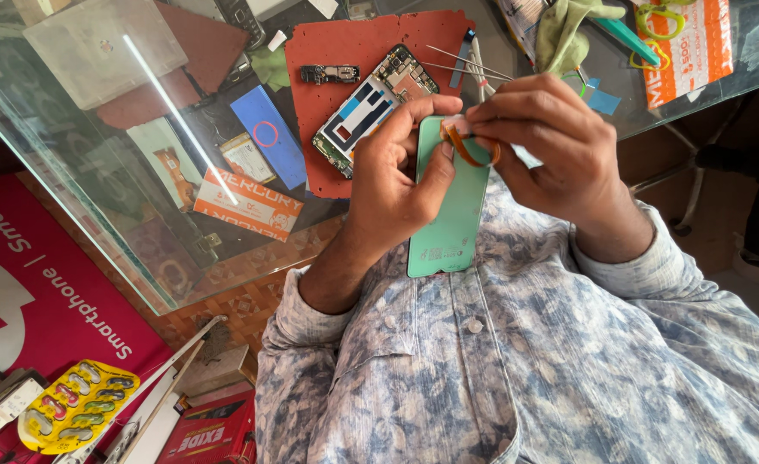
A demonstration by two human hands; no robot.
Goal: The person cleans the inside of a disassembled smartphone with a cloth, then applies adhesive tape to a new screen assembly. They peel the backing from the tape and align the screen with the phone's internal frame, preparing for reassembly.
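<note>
Green back cover (452, 219) above opened phone (371, 107)

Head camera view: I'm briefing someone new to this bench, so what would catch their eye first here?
At centre, the left hand holds a mint-green phone back cover upright while the right hand pinches a thin orange flex strip at its top edge. Just behind them, an opened phone with bare circuit boards lies on a red rubber mat on the glass counter.
</note>
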